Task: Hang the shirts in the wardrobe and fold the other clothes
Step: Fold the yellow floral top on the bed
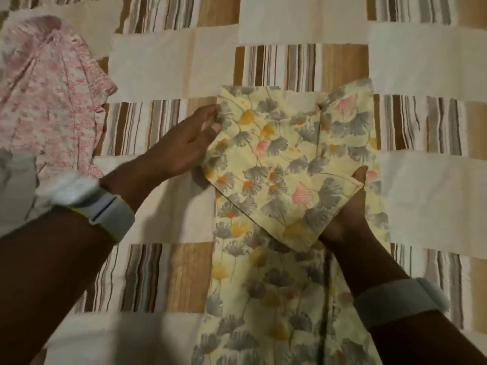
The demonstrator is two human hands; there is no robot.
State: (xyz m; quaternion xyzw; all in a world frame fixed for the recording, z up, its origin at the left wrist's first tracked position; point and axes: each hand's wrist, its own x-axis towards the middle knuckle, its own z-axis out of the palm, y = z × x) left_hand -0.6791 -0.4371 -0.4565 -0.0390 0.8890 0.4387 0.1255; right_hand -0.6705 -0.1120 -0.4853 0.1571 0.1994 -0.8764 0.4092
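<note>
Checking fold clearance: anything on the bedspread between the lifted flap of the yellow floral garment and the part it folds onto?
Nothing visible. The left hand and right hand hold the flap of the yellow floral garment over its own fabric. The pink garment lies apart, far left on the bedspread.

Both bare forearms reach forward, each wrist wrapped in a pale grey band. The left hand lies low with its fingers pinching a cloth edge. The right hand is raised palm-up, its fingers hidden beneath a folded flap, thumb pointing forward.
</note>
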